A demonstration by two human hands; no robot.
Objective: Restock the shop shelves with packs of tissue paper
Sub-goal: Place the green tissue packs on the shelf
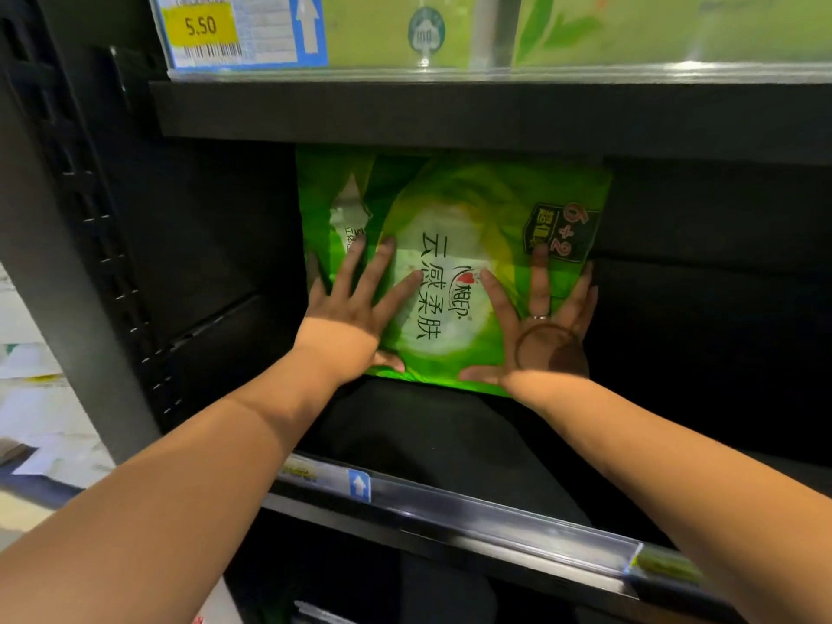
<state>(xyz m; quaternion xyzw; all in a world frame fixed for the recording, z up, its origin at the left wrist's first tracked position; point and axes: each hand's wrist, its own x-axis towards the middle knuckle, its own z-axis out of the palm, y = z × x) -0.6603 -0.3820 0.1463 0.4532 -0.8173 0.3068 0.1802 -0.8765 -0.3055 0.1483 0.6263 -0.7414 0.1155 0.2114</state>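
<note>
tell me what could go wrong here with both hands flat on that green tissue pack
1. The green pack reaches up to the upper shelf; pushed further in, its top may snag or crumple there.
2. The left hand and right hand only press with flat fingers and have no grip, so the soft pack could twist or slip.
3. Nothing visible stands beside the pack on the lower shelf, so it might tip sideways once released.
</note>
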